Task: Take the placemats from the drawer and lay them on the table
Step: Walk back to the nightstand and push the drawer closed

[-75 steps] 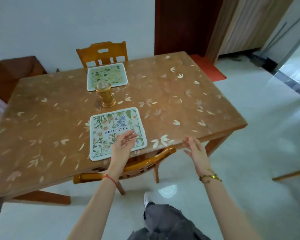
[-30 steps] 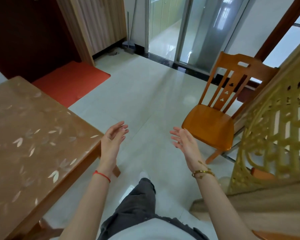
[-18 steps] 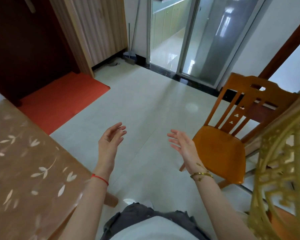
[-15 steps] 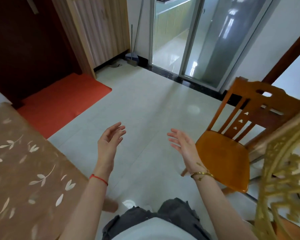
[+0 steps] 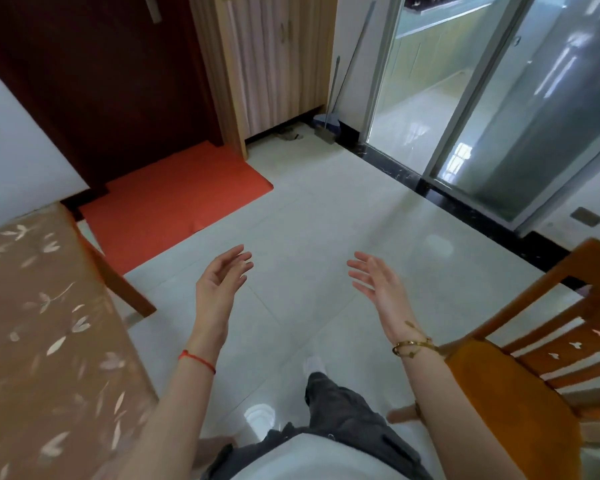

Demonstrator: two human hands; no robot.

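Note:
My left hand [image 5: 219,285] and my right hand [image 5: 378,285] are both held out over the pale tiled floor, palms facing each other, fingers apart, nothing in them. The brown table [image 5: 39,341] with a leaf pattern fills the lower left, and my left hand is to the right of its corner. No placemat and no drawer are in view.
A wooden chair [image 5: 534,375] stands close at the lower right beside my right forearm. An orange-red mat [image 5: 174,199] lies before a dark door [image 5: 101,81]. A broom [image 5: 326,126] leans by a wooden cabinet [image 5: 274,60]. Sliding glass doors [image 5: 482,98] are ahead on the right.
The view has swung from the table with two placemats to the floor and doors. My left hand left the near placemat. In the last half second the chair slid toward the lower right.

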